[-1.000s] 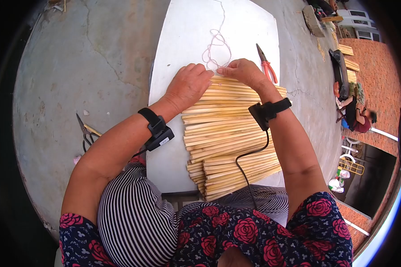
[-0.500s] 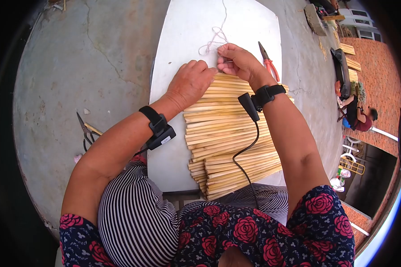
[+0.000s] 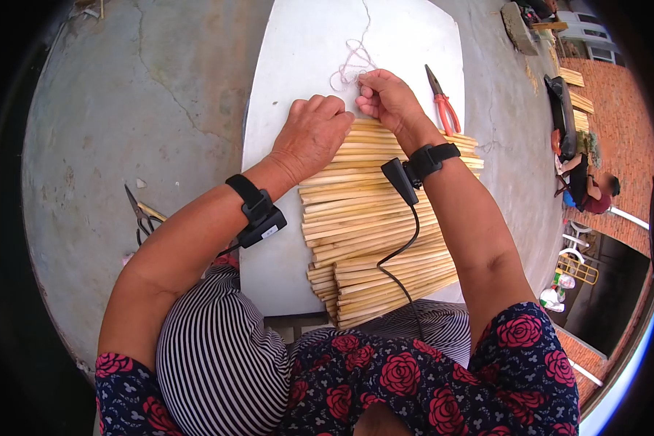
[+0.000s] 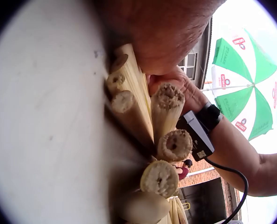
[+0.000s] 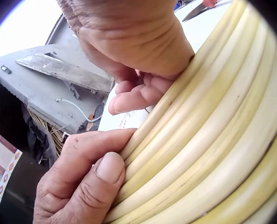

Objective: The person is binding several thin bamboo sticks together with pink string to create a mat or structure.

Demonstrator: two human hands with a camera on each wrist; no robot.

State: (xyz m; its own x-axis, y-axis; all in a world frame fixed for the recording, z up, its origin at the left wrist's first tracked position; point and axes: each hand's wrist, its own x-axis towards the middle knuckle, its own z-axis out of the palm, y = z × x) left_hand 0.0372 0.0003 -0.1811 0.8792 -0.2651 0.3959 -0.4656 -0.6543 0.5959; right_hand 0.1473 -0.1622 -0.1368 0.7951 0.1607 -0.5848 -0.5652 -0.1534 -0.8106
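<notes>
A mat-like row of pale, peeled stalks (image 3: 378,211) lies side by side on a white board (image 3: 280,73). My left hand (image 3: 312,138) grips the left ends of the farthest stalks; in the right wrist view its thumb (image 5: 111,168) presses on top, with the index finger at the outer edge. Just beyond that edge, my right hand (image 3: 391,102) pinches a thin pinkish string (image 3: 368,29) between thumb and forefinger, its other fingers curled. Loose loops of the string lie on the board past the fingertips. Round cut stalk ends (image 4: 159,178) show in the left wrist view.
Red-handled pliers (image 3: 443,105) lie on the board right of my right hand. Scissors (image 3: 144,212) rest at the left, beside my left forearm. A black cable (image 3: 400,254) crosses above the stalks. Farther right sits a person (image 3: 596,195) near a brick wall (image 3: 618,131).
My right hand has moved forward off the stalks' far edge, drawing the string, and its loops have become smaller and shifted. My left hand stays at the stalk ends.
</notes>
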